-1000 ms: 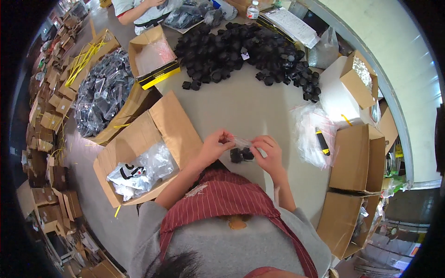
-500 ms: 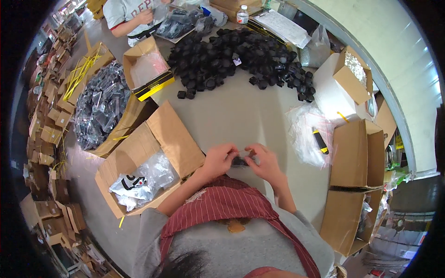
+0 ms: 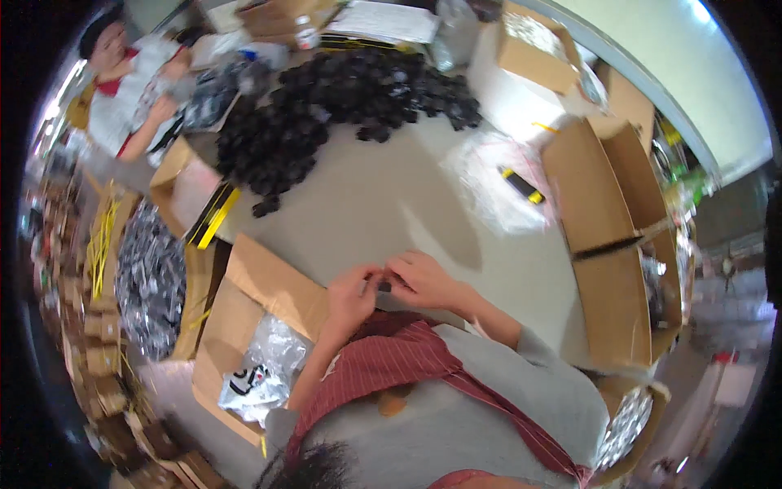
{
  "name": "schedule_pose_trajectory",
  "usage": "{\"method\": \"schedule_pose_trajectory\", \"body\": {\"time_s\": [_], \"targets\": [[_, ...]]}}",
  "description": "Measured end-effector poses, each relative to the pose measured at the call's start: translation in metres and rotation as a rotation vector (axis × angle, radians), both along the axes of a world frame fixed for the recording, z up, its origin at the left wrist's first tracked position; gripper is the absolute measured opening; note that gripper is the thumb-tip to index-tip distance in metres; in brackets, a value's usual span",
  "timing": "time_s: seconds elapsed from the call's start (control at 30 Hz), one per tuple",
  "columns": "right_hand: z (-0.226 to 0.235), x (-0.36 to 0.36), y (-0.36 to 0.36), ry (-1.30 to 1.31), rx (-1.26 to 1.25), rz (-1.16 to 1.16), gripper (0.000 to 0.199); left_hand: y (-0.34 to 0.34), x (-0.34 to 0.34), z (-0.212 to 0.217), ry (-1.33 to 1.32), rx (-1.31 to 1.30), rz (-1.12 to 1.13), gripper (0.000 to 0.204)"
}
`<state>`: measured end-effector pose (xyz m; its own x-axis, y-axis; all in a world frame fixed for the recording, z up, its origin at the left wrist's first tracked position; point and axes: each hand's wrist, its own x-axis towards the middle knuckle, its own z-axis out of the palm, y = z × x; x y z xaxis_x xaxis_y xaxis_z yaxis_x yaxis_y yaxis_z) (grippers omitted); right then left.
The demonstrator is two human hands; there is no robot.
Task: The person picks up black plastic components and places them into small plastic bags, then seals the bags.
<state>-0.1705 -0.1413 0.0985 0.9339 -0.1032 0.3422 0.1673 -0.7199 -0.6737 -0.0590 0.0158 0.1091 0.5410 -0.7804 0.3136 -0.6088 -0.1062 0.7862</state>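
Observation:
My left hand [image 3: 353, 295] and my right hand [image 3: 420, 279] meet over the near edge of the grey table [image 3: 391, 204], fingers closed. Between their fingertips shows a bit of a small black piece [image 3: 384, 286]; most of it is hidden, so its exact kind does not show. Left of my left hand is an open cardboard box [image 3: 281, 273] with clear plastic bags [image 3: 281, 350] in it. Across the table's far side spreads a large heap of small black parts [image 3: 342, 94].
To the right lie clear plastic bags [image 3: 481, 183] with a black-and-yellow cutter [image 3: 521, 186] on top. Open cartons [image 3: 599, 191] line the right edge. A box of grey bagged pieces [image 3: 151, 285] stands left. Another person [image 3: 134, 106] works at the far left.
The view has turned, so the table's things sit further left and my body tilts. My hands have drawn together; the clear film seen earlier between my fingers no longer shows.

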Motion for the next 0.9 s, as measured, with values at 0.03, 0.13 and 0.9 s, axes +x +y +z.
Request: {"method": "schedule_pose_trajectory", "body": {"time_s": [0.03,0.13,0.9], "targets": [[0.000,-0.003,-0.003,0.008,0.009,-0.048,0.010,0.000,0.003,0.001,0.031,0.009,0.072,0.007],[0.000,-0.017,-0.016,0.026,0.030,-0.072,0.012,-0.002,0.019,-0.003,0.191,0.029,0.167,0.006],[0.055,-0.169,-0.165,-0.702,0.644,-1.263,0.006,0.005,0.053,-0.055,0.752,0.136,0.059,0.016]]}}
